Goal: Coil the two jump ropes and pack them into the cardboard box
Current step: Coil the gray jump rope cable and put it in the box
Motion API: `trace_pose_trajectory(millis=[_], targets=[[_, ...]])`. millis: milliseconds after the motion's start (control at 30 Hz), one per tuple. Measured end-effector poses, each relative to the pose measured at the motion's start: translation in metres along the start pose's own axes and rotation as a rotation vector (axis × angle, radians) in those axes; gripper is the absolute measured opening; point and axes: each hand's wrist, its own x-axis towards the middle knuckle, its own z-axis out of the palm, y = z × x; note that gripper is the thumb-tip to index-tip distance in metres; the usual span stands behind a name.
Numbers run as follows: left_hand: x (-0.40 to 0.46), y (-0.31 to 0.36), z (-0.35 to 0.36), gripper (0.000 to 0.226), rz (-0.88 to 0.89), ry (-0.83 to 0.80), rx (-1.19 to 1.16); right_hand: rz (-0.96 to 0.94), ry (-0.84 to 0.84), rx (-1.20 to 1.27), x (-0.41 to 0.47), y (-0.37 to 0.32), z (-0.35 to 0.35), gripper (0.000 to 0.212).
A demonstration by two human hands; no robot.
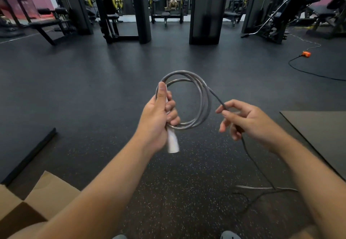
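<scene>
A person is standing on a dark speckled gym floor [131, 66], both bare arms reaching forward. The left hand [159, 119] is gripping a white handle [173, 141] together with several grey loops of a jump rope [203, 96], thumb lying along the top of the coil. The right hand [249, 120] is pinching the loose run of the same rope between thumb and fingers, just beside the coil. From that hand the rope is trailing down to the floor, where more rope [265, 188] is lying in loose curves. An open cardboard box [46, 192] is sitting at lower left, near the left forearm. Weight machines [206, 10] are standing well behind.
</scene>
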Motion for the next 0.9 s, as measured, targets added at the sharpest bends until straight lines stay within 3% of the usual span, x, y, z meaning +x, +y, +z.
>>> trace_pose_trajectory(millis=[133,267,333,433,567,700,833,900], targets=[[-0.003,-0.021,0.019,0.039,0.026,0.215,-0.339,-0.051,0.271,0.110,0.008,-0.001,0.054,0.016],[-0.004,-0.029,0.025,0.041,0.031,0.335,-0.416,0.017,0.221,0.387,0.002,-0.009,0.097,0.050],[-0.005,-0.031,0.026,0.041,0.022,0.358,-0.395,-0.049,0.211,0.369,-0.006,-0.013,0.116,0.040],[-0.011,-0.037,0.029,0.041,-0.022,0.337,-0.308,-0.123,0.362,0.347,-0.009,-0.012,0.132,0.018],[-0.010,-0.035,0.022,0.035,-0.024,0.295,-0.096,-0.071,0.374,0.300,0.000,-0.012,0.115,0.011],[0.003,-0.013,0.000,0.017,-0.007,0.162,0.183,-0.010,0.216,0.261,0.007,-0.023,0.076,0.012],[0.009,0.023,-0.022,0.065,0.130,0.016,0.681,-0.047,-0.016,-0.097,0.003,-0.023,0.039,0.015],[0.004,0.044,-0.020,0.077,0.155,-0.174,0.993,-0.066,-0.090,-0.227,0.002,-0.021,0.034,0.018]])
